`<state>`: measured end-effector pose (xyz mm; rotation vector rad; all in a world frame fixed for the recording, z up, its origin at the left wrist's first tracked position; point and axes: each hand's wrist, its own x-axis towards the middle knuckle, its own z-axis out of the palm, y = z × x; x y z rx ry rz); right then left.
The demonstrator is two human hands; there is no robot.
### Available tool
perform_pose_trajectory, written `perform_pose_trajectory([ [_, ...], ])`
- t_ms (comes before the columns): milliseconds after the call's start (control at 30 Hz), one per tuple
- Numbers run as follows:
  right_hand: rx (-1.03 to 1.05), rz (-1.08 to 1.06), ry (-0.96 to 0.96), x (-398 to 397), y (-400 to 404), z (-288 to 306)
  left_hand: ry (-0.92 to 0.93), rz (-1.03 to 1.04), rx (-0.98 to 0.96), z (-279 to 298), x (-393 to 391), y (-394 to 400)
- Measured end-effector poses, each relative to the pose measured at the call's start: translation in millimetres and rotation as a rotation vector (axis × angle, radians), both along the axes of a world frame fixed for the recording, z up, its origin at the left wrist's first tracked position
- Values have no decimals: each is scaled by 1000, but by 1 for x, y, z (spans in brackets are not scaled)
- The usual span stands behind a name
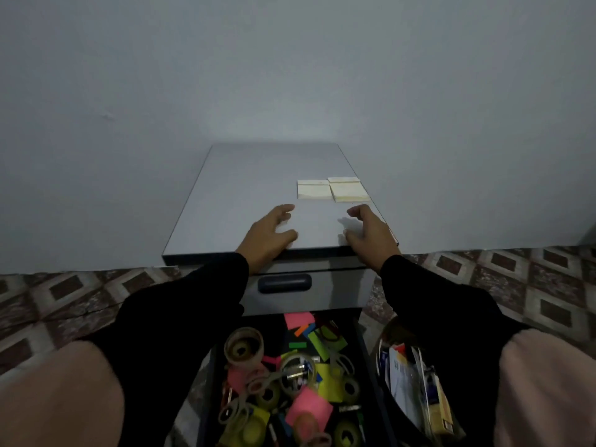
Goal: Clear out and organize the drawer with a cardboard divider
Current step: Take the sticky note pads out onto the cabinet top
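Observation:
A grey drawer cabinet (pixel 245 195) stands against the wall. Its lower drawer (pixel 364 356) is pulled out toward me and crammed with tape rolls (pixel 244 346), scissors (pixel 338 359), pink sticky notes (pixel 309 406) and yellow ones (pixel 329 380). My left hand (pixel 269 235) and my right hand (pixel 371 232) hover over the front of the cabinet top, fingers loosely curled, holding nothing. Two pale yellow sticky-note pads (pixel 332 189) lie side by side on the top just beyond my right hand.
The upper drawer with a dark handle (pixel 284 283) is closed. A round bin (pixel 416 382) holding papers and boxes stands on the patterned tiled floor (pixel 532 285) right of the open drawer. A plain wall rises behind the cabinet.

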<state>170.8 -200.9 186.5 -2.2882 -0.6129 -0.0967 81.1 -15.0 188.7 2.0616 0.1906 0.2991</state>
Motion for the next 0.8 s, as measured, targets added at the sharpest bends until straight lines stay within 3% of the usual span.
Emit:
perform_pose_trajectory([
  [133,191,47,-51,-47,-14,2,-204,92,59,-9,-64,-10],
  [267,212,144,-40,-84,-19,0,-204,117,86,-27,-106,-12],
  [433,54,229,-57,-113,-26,-25,-92,127,104,-61,-141,-10],
  [800,-363,281,179,-125,-35,-129,235,93,166,-144,-175,-4],
])
